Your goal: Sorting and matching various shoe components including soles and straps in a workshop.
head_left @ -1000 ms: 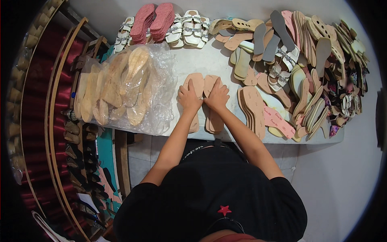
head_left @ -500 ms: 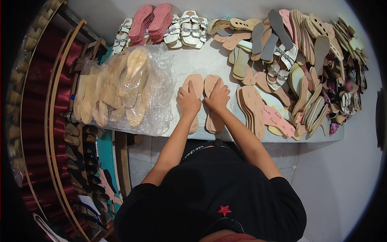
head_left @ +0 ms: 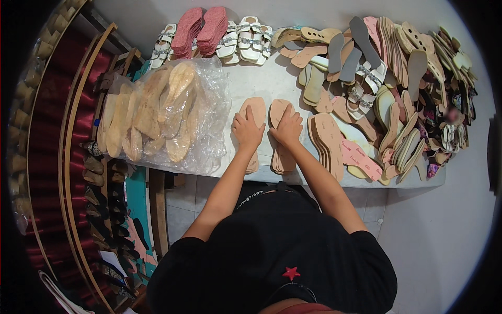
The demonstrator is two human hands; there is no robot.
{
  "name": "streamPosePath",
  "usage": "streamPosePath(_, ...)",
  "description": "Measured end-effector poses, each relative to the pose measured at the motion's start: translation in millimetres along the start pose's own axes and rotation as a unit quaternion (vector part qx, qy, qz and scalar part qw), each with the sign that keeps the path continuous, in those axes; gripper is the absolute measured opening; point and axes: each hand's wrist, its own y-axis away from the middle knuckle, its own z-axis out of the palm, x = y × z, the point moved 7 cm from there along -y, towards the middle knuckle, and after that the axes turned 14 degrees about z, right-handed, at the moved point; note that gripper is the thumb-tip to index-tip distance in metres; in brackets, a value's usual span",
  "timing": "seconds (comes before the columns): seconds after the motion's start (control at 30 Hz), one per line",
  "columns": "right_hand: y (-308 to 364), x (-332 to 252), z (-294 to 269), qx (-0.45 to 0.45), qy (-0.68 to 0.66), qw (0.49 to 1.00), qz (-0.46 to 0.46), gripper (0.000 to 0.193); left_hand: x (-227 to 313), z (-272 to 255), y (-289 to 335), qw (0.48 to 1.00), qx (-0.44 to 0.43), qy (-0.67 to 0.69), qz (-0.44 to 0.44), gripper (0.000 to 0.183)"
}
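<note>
Tan insoles (head_left: 256, 105) lie in two piles on the bench (head_left: 261, 78) at twelve o'clock, under my left hand (head_left: 247, 131) and right hand (head_left: 287, 130). Remotely, I see fingers partly spread across both (whether they grip, I cannot tell). They seem light and flexible; I'd hold their long edges.

- I can't see the tan insoles (head_left: 256, 105) where the left hand (head_left: 248, 129) and right hand (head_left: 287, 129) cover them.
- A pinkish spot (head_left: 453, 115) on the right reaches me blurred.
</note>
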Motion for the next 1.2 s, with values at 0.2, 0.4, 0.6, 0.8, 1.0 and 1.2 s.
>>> streamPosePath(0.2,2,4,-1,0.145,-0.046,0.984,-0.090,0.091,3,-5,1,0.999,0.047,0.013,0.008,0.080)
streamPosePath(0.4,-20,12,-41,0.194,-0.145,0.963,-0.120,0.079,13,-19,5,0.992,0.113,0.019,0.058,0.073)
streamPosePath(0.6,-103,42,-128,0.276,-0.154,0.949,-0.012,0.076,32,-31,3,0.987,0.115,0.034,0.102,0.061)
streamPosePath(0.8,-166,60,-148,0.212,-0.155,0.955,0.137,0.069,52,-30,5,0.977,0.096,0.127,0.141,0.047)
streamPosePath(1.0,-186,76,-142,0.178,-0.210,0.947,0.163,0.037,49,-22,3,0.969,0.090,0.171,0.153,0.041)
streamPosePath(1.2,-110,90,-146,0.276,-0.395,0.872,0.084,0.035,51,-28,-12,0.947,0.130,0.257,0.145,0.029)
